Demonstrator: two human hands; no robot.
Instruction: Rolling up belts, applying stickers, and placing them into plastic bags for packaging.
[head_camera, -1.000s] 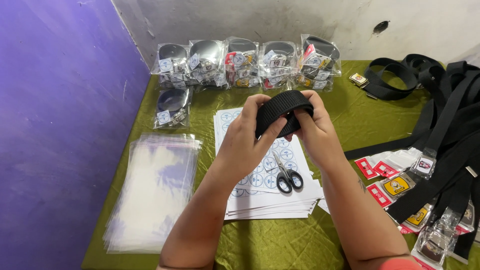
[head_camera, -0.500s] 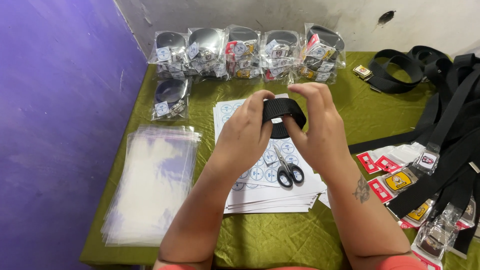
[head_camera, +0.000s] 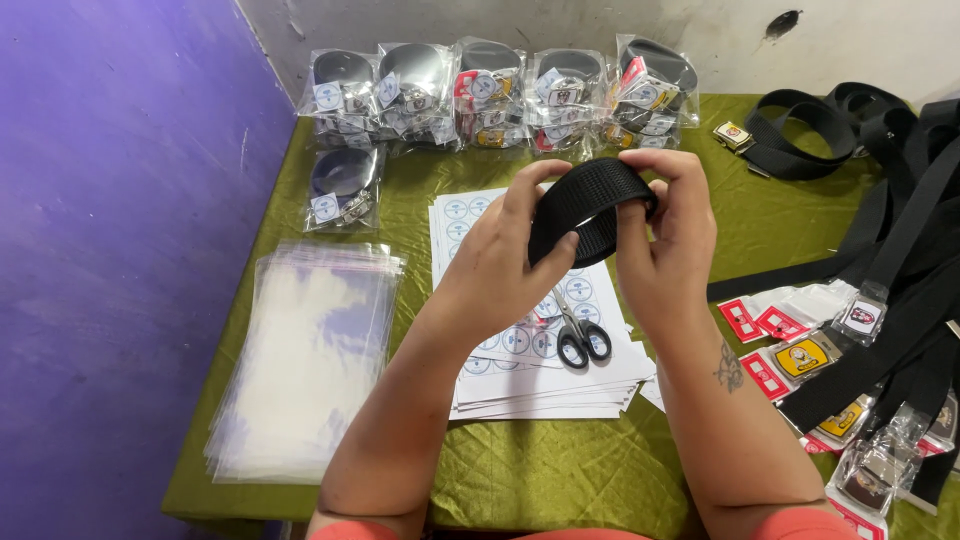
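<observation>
A rolled black webbing belt (head_camera: 585, 205) is held up over the table between both my hands. My left hand (head_camera: 497, 262) grips its left and lower side, thumb pressed on the coil. My right hand (head_camera: 668, 235) closes on its right side, fingers curled over the top. Under my hands lies a stack of white sticker sheets (head_camera: 530, 350) printed with round blue labels. Black-handled scissors (head_camera: 578, 335) rest on that stack.
A pile of clear plastic bags (head_camera: 305, 360) lies at the left. Bagged rolled belts (head_camera: 490, 90) line the back wall, one more bag (head_camera: 343, 188) in front. Loose black belts with buckles (head_camera: 880, 270) spread over the right of the green tablecloth (head_camera: 560, 470). A purple wall (head_camera: 110, 250) stands left.
The coil has turned in my hands from a wide face-up roll to a tighter loop seen edge-on. Both hands stayed over the sticker sheets.
</observation>
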